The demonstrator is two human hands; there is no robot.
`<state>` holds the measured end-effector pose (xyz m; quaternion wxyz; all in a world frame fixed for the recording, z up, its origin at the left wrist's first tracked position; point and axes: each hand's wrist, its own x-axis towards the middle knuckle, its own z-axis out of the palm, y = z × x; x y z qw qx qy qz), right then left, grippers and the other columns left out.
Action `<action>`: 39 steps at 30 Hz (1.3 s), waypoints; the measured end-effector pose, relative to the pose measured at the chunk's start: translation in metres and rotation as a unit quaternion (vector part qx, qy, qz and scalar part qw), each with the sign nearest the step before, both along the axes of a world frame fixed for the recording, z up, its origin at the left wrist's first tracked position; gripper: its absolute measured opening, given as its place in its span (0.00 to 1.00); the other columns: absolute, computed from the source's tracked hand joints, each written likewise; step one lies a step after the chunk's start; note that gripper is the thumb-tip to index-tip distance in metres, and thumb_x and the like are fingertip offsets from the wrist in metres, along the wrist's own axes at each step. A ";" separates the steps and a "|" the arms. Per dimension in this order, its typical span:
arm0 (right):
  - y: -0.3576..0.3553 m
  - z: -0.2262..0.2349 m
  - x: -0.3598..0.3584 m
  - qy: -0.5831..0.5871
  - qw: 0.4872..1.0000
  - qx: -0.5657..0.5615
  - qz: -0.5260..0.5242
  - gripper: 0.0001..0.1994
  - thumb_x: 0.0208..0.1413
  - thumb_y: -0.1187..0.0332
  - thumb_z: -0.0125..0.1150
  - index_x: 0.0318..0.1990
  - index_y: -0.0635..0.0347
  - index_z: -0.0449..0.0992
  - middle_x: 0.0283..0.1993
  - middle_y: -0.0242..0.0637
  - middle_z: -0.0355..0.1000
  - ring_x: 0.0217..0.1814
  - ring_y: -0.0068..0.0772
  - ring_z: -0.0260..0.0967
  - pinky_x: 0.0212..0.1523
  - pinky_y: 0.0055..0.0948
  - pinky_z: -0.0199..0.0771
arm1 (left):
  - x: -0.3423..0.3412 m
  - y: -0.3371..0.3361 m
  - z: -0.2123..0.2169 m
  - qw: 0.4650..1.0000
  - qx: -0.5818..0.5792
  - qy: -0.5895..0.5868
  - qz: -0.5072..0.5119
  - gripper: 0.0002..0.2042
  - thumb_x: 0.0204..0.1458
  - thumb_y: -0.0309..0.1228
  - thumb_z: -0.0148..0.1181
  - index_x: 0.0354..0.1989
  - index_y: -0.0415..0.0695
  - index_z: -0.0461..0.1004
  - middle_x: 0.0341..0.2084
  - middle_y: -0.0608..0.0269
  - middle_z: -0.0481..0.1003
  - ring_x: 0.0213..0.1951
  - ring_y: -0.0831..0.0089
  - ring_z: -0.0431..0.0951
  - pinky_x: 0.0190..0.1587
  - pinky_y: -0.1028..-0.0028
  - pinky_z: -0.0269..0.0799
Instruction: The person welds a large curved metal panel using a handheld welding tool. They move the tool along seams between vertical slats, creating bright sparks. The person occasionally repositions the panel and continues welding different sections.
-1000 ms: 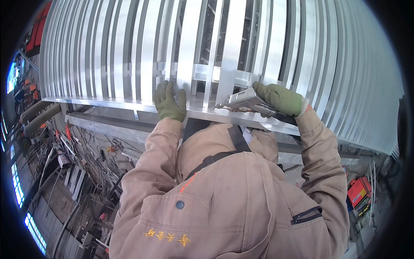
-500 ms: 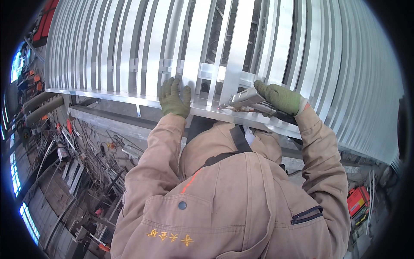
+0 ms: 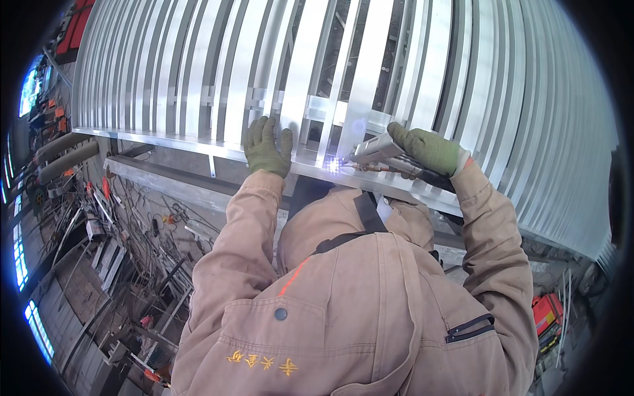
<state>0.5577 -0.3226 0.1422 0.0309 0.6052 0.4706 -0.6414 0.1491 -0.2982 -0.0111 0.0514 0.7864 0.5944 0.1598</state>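
A grey welding gun (image 3: 379,150) is gripped in my gloved right hand (image 3: 430,149), its nozzle pointing left at the near metal rail (image 3: 422,189). Bright bluish-white light (image 3: 334,165) glows at the nozzle's tip, where a silvery slat (image 3: 345,135) meets the rail. My left hand (image 3: 267,148), also in a green glove, lies flat with fingers stretched forward over the rail and slat ends, left of the glow. It holds nothing. Long parallel slats curve away across the upper view, with dark gaps between some of them.
Below the rail runs a grey beam (image 3: 178,185), with thick round pipes (image 3: 69,158) at its left. Tangled cables and metal scraps (image 3: 119,228) litter the floor on the left. A red case (image 3: 547,313) stands low on the right.
Bright light has appeared at the nozzle's tip, where only a small reddish spot showed before. Both hands hold nearly the same places.
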 end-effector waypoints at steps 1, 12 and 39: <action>0.000 0.001 0.000 0.001 1.000 0.001 0.002 0.52 0.76 0.19 0.34 0.61 0.61 0.90 0.53 0.58 0.87 0.57 0.52 0.84 0.66 0.43 0.80 | -0.001 0.000 0.000 1.000 0.000 -0.001 0.001 0.24 0.69 0.44 0.67 0.65 0.39 0.81 0.65 0.40 0.81 0.69 0.37 0.77 0.75 0.42 0.70; -0.003 -0.001 0.001 0.039 0.998 -0.027 -0.045 0.52 0.73 0.17 0.42 0.54 0.65 0.90 0.33 0.41 0.80 0.32 0.30 0.78 0.37 0.35 0.84 | -0.007 0.001 -0.012 0.999 -0.045 -0.016 0.015 0.26 0.70 0.48 0.66 0.67 0.44 0.82 0.69 0.47 0.79 0.75 0.41 0.72 0.80 0.43 0.62; -0.008 -0.004 0.014 -0.005 1.000 -0.022 -0.005 0.52 0.73 0.17 0.40 0.63 0.60 0.89 0.55 0.56 0.87 0.59 0.49 0.84 0.64 0.42 0.83 | -0.011 0.003 -0.017 0.999 -0.028 -0.018 0.002 0.25 0.68 0.47 0.69 0.66 0.43 0.84 0.67 0.48 0.81 0.73 0.42 0.74 0.78 0.43 0.64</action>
